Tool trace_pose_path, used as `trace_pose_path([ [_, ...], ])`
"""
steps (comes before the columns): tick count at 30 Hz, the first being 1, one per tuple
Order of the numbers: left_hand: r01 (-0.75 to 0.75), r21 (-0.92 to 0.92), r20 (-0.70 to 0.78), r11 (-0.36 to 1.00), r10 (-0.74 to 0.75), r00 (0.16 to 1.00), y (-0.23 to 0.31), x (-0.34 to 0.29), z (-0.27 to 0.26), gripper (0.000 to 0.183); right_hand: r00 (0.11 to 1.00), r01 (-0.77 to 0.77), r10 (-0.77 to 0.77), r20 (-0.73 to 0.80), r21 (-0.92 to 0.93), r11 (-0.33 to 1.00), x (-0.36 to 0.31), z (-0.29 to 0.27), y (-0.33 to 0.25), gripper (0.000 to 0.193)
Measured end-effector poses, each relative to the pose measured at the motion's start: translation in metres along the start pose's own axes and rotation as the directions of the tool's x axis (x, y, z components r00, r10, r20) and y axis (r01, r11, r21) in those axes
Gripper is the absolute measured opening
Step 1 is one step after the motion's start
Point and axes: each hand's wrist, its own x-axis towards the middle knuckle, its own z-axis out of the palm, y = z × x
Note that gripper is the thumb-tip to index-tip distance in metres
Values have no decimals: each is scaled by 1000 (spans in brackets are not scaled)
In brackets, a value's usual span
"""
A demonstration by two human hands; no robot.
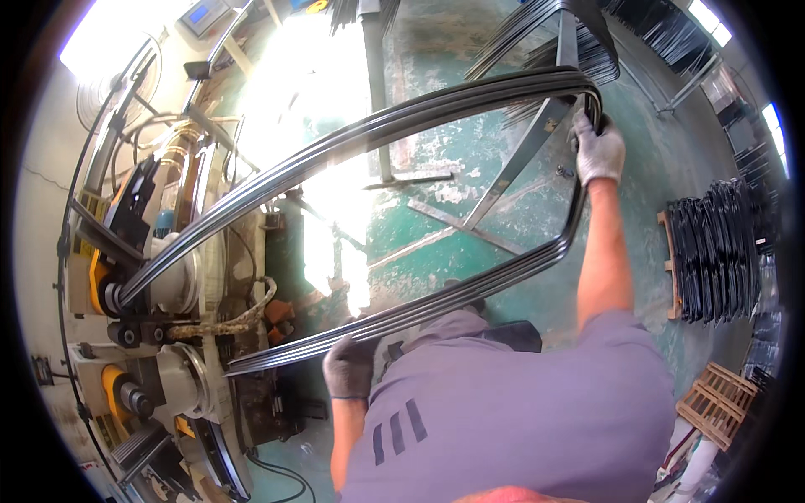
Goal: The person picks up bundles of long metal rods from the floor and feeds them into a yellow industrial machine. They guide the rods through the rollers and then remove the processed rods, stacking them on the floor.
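A bundle of several dark, shiny metal tubes or rods (470, 99), bent into a long U, stretches across the middle of the view. My right hand (599, 151), in a grey-white work glove, is closed round the bundle by its far right bend. The lower leg of the U runs just above my left hand (349, 367), also gloved. Its fingers curl under that leg and are partly hidden. At the left, the upper leg's end meets the black roller parts of a machine (180, 289). The lower leg's end lies beside the machine's front edge.
A metal rack (511, 172) draped with more bent dark rods stands beyond the bundle, its feet spread on the worn green floor (428, 239). Stacked black rods (717, 251) sit at the right, near a wooden pallet (717, 405). Cables (281, 474) trail on the floor at lower left.
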Motion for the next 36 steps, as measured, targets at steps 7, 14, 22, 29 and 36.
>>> trace_pose_path([
  [7, 153, -29, -116, 988, -155, 981, -56, 88, 171, 48, 1000, 28, -29, 10, -672, 740, 244, 21, 110, 38],
  [14, 44, 208, -239, 977, 7, 971, -52, 94, 243, 37, 980, 67, 105, 172, -770, 635, 415, 94, 152, 77],
  [22, -17, 232, -735, 973, 187, 652, -110, -41, 164, 34, 801, 580, -507, 320, -627, 520, 370, 195, 187, 63],
  [29, -435, 107, -965, 894, 199, 171, -176, -223, 90, 26, 431, 728, 190, 882, -465, 504, -56, 196, 298, 48],
  [36, -99, 598, -729, 795, 489, -479, -245, -478, 60, 22, -423, 743, -171, 890, 449, 497, -435, 203, 92, 54],
])
